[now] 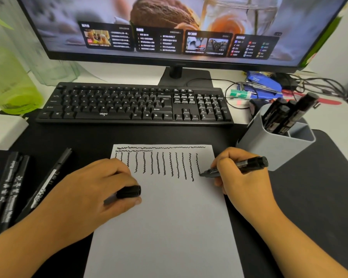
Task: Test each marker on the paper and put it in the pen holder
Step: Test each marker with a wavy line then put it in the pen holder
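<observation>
A white sheet of paper (165, 217) lies on the black desk mat, with wavy black test lines across its top. My right hand (239, 177) grips an uncapped black marker (247, 163), its tip touching the paper at the end of the rightmost line. My left hand (100, 187) rests on the paper's left edge and holds the black marker cap (129, 191). A grey pen holder (273, 145) stands at the right with several black markers (283, 115) in it. Three black markers (14, 187) lie on the mat at the left.
A black keyboard (135, 103) sits behind the paper, under a lit monitor (169, 27). A green bottle (10, 81) stands at far left, a white box (4, 131) below it. Cables and blue stationery (263, 85) clutter the back right.
</observation>
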